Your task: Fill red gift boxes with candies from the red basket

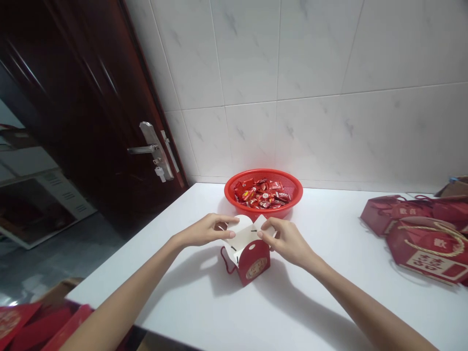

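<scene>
A small red gift box with a white inside stands on the white table, its top flaps spread apart. My left hand pinches the back left flap between thumb and fingers. On the other side my right hand grips the right flap the same way. A dark red cord hangs in a loop from the box's left side. The front flap carries a round gold print and a small hole. Dark short cord ends or slots show on the white inner walls.
Behind the box a red plastic basket holds many red-wrapped sweets. Several closed red gift boxes with cord handles sit at the table's right. Red flat items lie lower left, beside the table. A dark door stands at left.
</scene>
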Action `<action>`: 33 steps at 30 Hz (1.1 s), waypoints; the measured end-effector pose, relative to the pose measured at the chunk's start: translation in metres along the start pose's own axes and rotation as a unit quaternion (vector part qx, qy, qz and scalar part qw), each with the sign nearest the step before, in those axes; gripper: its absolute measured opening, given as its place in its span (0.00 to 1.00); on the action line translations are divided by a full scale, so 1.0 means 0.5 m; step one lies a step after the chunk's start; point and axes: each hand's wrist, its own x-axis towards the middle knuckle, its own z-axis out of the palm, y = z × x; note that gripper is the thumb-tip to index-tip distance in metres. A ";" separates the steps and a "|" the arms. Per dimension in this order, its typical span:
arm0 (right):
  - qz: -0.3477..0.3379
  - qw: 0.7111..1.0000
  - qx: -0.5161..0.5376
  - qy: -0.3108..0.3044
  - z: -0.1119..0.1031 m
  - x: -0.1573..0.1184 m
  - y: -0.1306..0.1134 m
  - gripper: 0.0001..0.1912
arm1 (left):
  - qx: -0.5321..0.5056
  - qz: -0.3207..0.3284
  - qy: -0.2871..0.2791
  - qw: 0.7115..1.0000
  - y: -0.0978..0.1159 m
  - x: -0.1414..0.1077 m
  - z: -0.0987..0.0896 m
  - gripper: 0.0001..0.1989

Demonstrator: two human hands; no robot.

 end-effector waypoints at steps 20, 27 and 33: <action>-0.091 0.991 0.001 -0.097 -0.140 0.001 -0.014 0.15 | -0.074 0.128 -0.007 0.989 0.049 0.149 -0.035 0.22; -0.110 0.992 0.011 0.060 -0.153 0.038 0.018 0.12 | 0.157 0.090 0.034 0.983 0.050 0.346 -0.062 0.16; -0.145 0.986 -0.035 0.077 -0.137 0.068 0.080 0.12 | 0.240 0.032 -0.104 0.965 0.041 0.460 -0.018 0.33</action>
